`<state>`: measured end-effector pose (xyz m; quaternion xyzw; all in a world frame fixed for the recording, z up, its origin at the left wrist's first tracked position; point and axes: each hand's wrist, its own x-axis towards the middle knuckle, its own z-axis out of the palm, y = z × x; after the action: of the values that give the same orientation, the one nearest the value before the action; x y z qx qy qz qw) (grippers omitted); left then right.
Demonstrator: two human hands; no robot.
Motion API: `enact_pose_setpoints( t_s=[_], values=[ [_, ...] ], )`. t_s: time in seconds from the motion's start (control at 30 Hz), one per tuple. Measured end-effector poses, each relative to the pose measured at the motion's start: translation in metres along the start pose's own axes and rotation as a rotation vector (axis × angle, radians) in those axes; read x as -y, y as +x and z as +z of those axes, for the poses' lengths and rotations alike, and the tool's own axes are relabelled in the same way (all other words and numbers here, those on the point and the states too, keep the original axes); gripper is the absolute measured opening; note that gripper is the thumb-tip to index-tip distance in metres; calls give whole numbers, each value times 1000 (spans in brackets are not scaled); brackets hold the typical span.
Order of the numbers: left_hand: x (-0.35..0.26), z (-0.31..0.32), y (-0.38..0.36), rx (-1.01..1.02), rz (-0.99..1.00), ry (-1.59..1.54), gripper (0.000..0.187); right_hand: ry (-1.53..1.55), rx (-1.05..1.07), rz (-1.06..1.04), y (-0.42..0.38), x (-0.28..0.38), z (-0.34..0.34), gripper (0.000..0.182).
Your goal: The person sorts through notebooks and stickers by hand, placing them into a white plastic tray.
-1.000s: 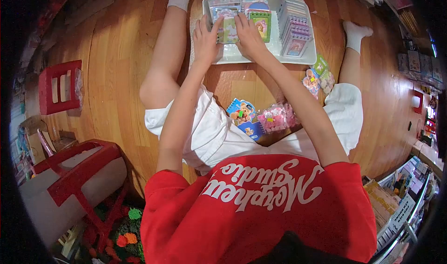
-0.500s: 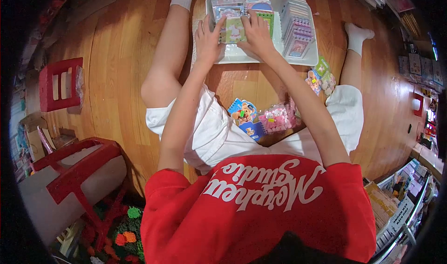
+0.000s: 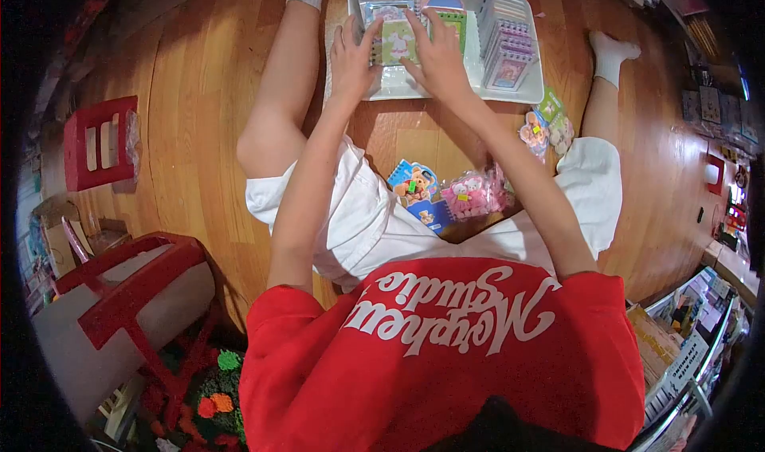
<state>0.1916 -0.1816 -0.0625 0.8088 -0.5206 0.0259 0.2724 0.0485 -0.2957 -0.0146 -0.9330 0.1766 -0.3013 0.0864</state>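
Note:
A small spiral notebook with a green cover and a white figure [image 3: 397, 44] lies at the near left part of the white tray [image 3: 470, 93], in front of other notebooks. My left hand [image 3: 352, 60] is at its left edge, fingers spread and thumb beside the spiral binding. My right hand [image 3: 441, 60] is at its right side, fingers apart, thumb near the lower right corner. Partly hidden behind my right hand is another green notebook [image 3: 456, 25]. A row of spiral notebooks in clear wrap [image 3: 508, 41] stands along the tray's right side.
On the wooden floor between my legs lie a blue bear notebook [image 3: 416, 185] and a pink wrapped notebook [image 3: 472, 195]. More small notebooks [image 3: 546, 125] lie by the tray's near right corner. A red frame [image 3: 100, 143] and a red stool-like piece [image 3: 131, 292] are at the left.
The view has shifted slightly, so the tray sits higher. My right hand's fingers have spread and loosened at the green notebook's right side. The notebook stays nearly in place.

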Motion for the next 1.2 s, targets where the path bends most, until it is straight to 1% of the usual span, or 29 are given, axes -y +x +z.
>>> enact_pose_setpoints(
  t_s=[0.1, 0.17, 0.23, 0.33, 0.43, 0.53, 0.57, 0.63, 0.7, 0.73, 0.77, 0.83, 0.93, 1.03, 1.1, 1.13, 1.2],
  values=[
    [2, 2, 1, -4, 7, -10, 103, 386, 133, 71, -44, 25, -35, 55],
    [2, 3, 1, -14, 16, -27, 104, 516, 490, 50, -84, 25, -49, 51],
    [-1, 1, -1, -21, 16, -38, 99, 494, 897, 166, -125, 31, -55, 60],
    [-1, 0, 1, -42, 42, -53, 93, 419, 827, 231, -171, 55, -62, 73],
    [0, -3, 2, -37, 73, -60, 94, 114, 928, 202, -190, 79, -61, 85],
    [-1, -2, 3, -4, 70, -76, 97, 244, 881, 305, -195, 69, -54, 87],
    [-1, -2, 3, 18, 51, -69, 98, 276, 885, 311, -195, 67, -51, 86],
    [-3, -3, 5, 11, 78, -68, 102, 341, 891, 317, -194, 62, -42, 84],
    [-5, -5, 5, 25, 78, -95, 100, 549, 775, 440, -196, 49, -12, 82],
    [-6, -5, 5, 23, 85, -90, 99, 652, 714, 494, -187, 47, -10, 81],
    [-6, -6, 5, 20, 90, -85, 99, 589, 679, 509, -181, 43, -12, 82],
    [-8, -6, 5, 20, 96, -84, 97, 460, 611, 538, -139, 40, -49, 84],
    [-9, -6, 5, 24, 100, -82, 96, 168, 491, 384, -138, 27, -66, 90],
    [-9, -5, 4, 36, 80, -93, 97, -33, 635, 204, -175, 31, -108, 91],
    [-7, -5, 4, 32, 87, -73, 97, -82, 820, 234, -216, 25, -109, 91],
    [-7, -4, 4, 30, 89, -65, 97, -108, 914, 248, -224, 24, -111, 90],
    [-7, -3, 5, 28, 98, -68, 97, -20, 965, 295, -227, 15, -113, 90]
  ],
)
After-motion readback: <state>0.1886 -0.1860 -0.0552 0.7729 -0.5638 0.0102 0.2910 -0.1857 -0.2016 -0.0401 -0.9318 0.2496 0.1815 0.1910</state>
